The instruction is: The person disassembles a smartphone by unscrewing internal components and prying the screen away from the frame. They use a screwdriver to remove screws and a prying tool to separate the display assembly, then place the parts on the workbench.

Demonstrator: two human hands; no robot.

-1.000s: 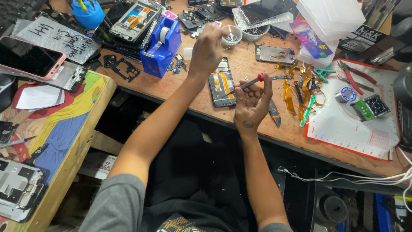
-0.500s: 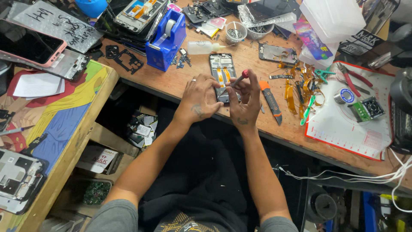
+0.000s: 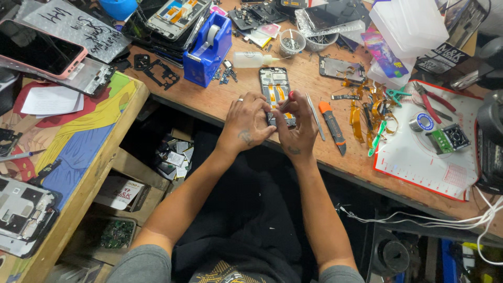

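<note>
An opened phone frame (image 3: 276, 86) lies face up on the wooden workbench (image 3: 220, 99), its inner parts and orange cables showing. Both my hands rest over its near end. My left hand (image 3: 247, 121), with a ring on one finger, curls its fingers onto the frame's lower edge. My right hand (image 3: 294, 123) pinches a small red-tipped tool (image 3: 290, 96) with the fingertips, right above the frame. The two hands touch each other. The frame's bottom part is hidden under my fingers.
A blue tape dispenser (image 3: 208, 48), a small clear bottle (image 3: 252, 60) and a cup of screws (image 3: 291, 43) stand behind the frame. An orange-handled tool (image 3: 332, 126), tweezers (image 3: 315, 116), orange flex cables (image 3: 361, 112), a white mat (image 3: 435, 157) and pliers (image 3: 427, 99) lie to the right. Phones lie left.
My left hand came back from the screw cup at the rear to the phone frame. The orange-handled tool went down onto the bench. Both hands closed in over the frame's near end.
</note>
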